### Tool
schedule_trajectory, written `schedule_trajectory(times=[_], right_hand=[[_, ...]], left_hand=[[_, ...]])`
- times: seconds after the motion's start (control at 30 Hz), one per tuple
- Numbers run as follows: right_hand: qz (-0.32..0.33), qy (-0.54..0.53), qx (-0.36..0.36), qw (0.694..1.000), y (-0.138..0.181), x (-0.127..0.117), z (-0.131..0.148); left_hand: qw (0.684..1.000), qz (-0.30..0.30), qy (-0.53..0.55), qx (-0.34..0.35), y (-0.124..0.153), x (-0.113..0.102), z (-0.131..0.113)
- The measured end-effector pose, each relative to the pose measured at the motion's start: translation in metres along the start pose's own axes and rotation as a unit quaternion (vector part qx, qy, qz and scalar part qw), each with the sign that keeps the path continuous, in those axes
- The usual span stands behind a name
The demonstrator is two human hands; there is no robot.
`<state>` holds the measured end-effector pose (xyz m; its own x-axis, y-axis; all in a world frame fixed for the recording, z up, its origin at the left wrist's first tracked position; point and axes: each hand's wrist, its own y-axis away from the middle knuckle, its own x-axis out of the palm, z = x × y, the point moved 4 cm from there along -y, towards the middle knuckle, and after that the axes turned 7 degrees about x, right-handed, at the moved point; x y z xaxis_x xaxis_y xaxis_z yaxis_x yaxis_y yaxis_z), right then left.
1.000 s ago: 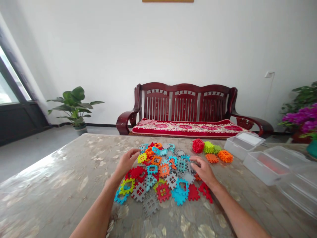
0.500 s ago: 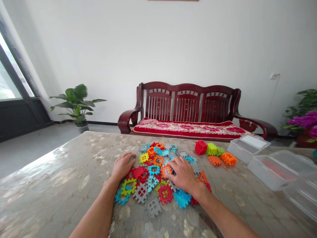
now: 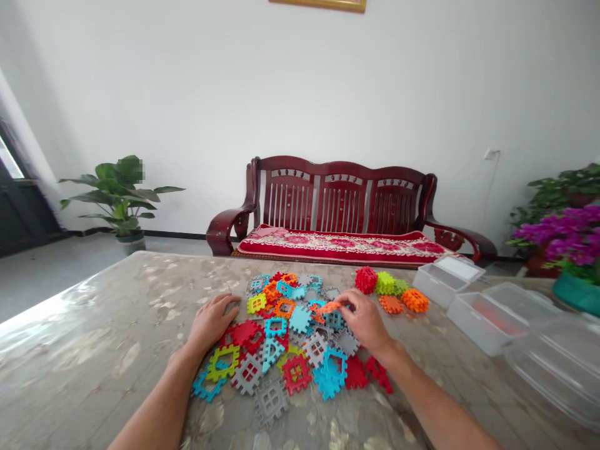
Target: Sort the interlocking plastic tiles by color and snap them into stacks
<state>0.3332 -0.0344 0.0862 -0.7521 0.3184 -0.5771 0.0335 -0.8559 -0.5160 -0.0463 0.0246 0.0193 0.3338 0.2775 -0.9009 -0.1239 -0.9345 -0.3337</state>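
Observation:
A heap of flat notched plastic tiles (image 3: 285,337) in red, blue, grey, orange and green lies on the marbled table (image 3: 94,350). My left hand (image 3: 210,322) rests flat at the heap's left edge, fingers spread beside a red tile (image 3: 244,331). My right hand (image 3: 363,322) is over the heap's right part, its fingers pinched on an orange tile (image 3: 330,307) lifted a little above the pile. Behind the heap stand assembled tile clusters, red (image 3: 366,279), green (image 3: 385,283) and orange (image 3: 414,300).
Clear plastic boxes (image 3: 487,312) with a lid (image 3: 459,267) stand at the right of the table. A purple flowering plant in a teal pot (image 3: 574,290) is at the far right. A dark wooden bench (image 3: 342,219) and a leafy plant (image 3: 119,194) stand beyond.
My right hand swept left across the heap, then came back right and picked an orange tile. My left hand settled flat on the table. The view shifted slightly.

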Motion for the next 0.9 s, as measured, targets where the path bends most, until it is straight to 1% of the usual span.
schedule_trajectory(times=[0.07, 0.13, 0.2, 0.27, 0.33, 0.43, 0.63, 0.7, 0.73, 0.8, 0.87, 0.9], right_hand=[[-0.039, 0.008, 0.04, 0.998, 0.0, -0.017, -0.033], [-0.049, -0.004, 0.086, 0.995, 0.004, -0.025, -0.066], [-0.035, -0.055, 0.127, 0.99, 0.009, -0.025, -0.091], [-0.007, -0.114, 0.153, 0.982, 0.013, -0.02, -0.106], [0.028, -0.157, 0.162, 0.974, 0.015, -0.016, -0.11], [0.058, -0.175, 0.16, 0.97, 0.015, -0.017, -0.107], [0.032, -0.098, 0.163, 0.981, 0.02, -0.018, -0.1], [0.006, -0.068, 0.153, 0.986, 0.021, -0.021, -0.098], [-0.017, -0.047, 0.146, 0.988, 0.02, -0.025, -0.098], [-0.083, 0.009, 0.139, 0.987, 0.018, -0.038, -0.101], [-0.151, 0.073, 0.151, 0.974, 0.018, -0.054, -0.11], [-0.174, 0.104, 0.164, 0.965, 0.018, -0.062, -0.116]], left_hand=[[1.0, 0.001, -0.002, 0.004, 0.0, 0.0, 0.0], [1.0, -0.003, -0.002, 0.006, 0.0, 0.0, 0.0], [1.0, -0.005, -0.001, 0.003, -0.001, 0.0, 0.001], [1.0, -0.005, -0.001, 0.004, -0.001, 0.001, 0.002], [1.0, -0.005, -0.002, 0.007, -0.001, 0.002, 0.003], [1.0, -0.006, -0.005, 0.011, -0.001, 0.003, 0.004], [1.0, -0.002, -0.015, 0.016, -0.002, 0.002, 0.005], [1.0, 0.005, -0.018, 0.013, -0.002, 0.003, 0.005], [1.0, 0.007, -0.018, 0.012, -0.002, 0.003, 0.005], [1.0, 0.011, -0.018, 0.014, -0.003, 0.004, 0.006], [1.0, 0.014, -0.018, 0.015, -0.004, 0.005, 0.007], [1.0, 0.016, -0.017, 0.015, -0.004, 0.005, 0.008]])
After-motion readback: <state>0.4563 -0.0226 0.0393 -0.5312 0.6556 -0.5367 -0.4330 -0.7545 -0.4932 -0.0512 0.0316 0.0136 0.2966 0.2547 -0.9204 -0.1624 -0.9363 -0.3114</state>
